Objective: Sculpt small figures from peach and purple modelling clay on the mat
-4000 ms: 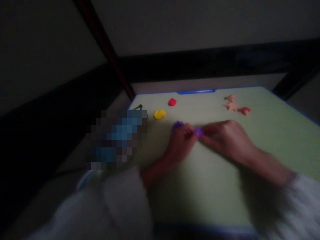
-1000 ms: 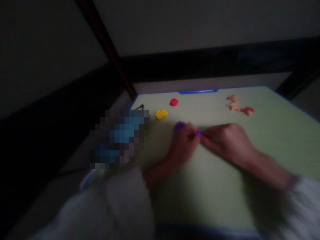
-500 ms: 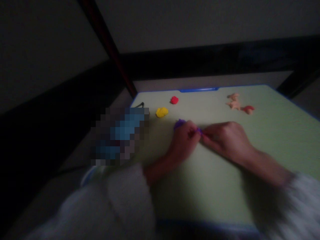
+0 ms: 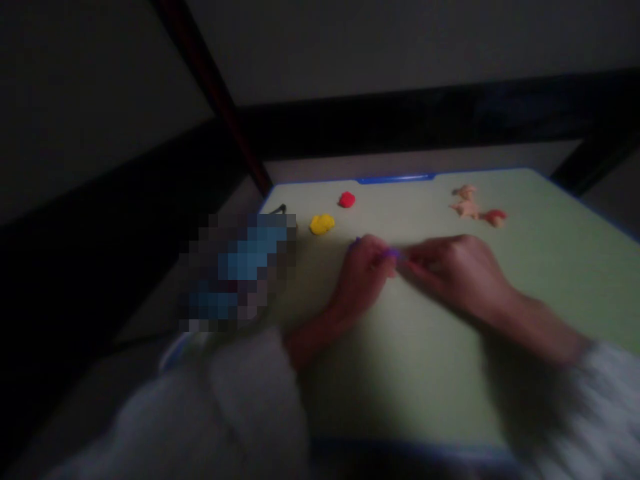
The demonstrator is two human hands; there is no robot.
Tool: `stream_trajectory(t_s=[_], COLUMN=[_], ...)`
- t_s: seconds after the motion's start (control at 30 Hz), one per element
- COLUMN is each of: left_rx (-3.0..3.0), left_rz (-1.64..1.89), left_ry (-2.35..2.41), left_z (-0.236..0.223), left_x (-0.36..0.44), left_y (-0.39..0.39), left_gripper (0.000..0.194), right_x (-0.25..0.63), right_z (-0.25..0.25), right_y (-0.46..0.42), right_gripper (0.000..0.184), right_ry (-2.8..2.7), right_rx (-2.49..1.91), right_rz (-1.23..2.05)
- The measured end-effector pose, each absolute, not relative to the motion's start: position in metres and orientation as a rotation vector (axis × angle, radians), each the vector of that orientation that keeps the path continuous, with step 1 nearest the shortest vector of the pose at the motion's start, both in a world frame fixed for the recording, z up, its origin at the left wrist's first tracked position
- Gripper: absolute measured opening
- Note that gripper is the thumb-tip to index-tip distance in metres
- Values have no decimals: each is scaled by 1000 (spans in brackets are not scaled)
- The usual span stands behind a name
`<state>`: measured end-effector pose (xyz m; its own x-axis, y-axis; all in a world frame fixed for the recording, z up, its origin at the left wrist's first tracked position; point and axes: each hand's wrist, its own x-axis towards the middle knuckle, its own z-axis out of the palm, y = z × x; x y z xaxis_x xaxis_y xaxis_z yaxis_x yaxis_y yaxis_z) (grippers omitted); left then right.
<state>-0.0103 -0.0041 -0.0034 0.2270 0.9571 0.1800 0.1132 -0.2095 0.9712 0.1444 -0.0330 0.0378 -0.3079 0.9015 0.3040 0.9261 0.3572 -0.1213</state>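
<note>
A small piece of purple modelling clay [image 4: 393, 254] is pinched between my two hands above the table. My left hand [image 4: 363, 277] grips it from the left with thumb and fingers. From the right, my right hand [image 4: 457, 273] has its thumb and forefinger closed at the clay's other side; the fingertips are blurred. A larger purple clay lump [image 4: 355, 243] shows only as a sliver behind my left hand, mostly hidden. Beyond it lie a yellow clay lump [image 4: 322, 224] and, farther back, a smaller red clay lump [image 4: 347, 199].
The pale green table [image 4: 425, 393] has a blue rim. Skin-coloured clay pieces [image 4: 466, 208] and a red-and-beige clay piece [image 4: 495, 217] lie at the back right. A pixelated blue patch [image 4: 250, 257] covers something at the left edge. A wall stands behind.
Both hands have risen slightly from half a second ago, the purple piece still between them. My left hand now hides more of the larger purple lump. The other clay lumps stay put.
</note>
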Motion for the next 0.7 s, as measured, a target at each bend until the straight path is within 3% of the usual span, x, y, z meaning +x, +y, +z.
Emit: stream_trajectory(t_s=[0.7], left_rx=[1576], left_rz=[1090], left_ry=[1035], left_z=[-1], left_x=[-10], left_y=[-5], left_gripper=[6], right_x=[145], right_z=[41], right_y=[-34], right_gripper=[26], right_ry=[-2357], right_rx=[-1535], right_rz=[-98])
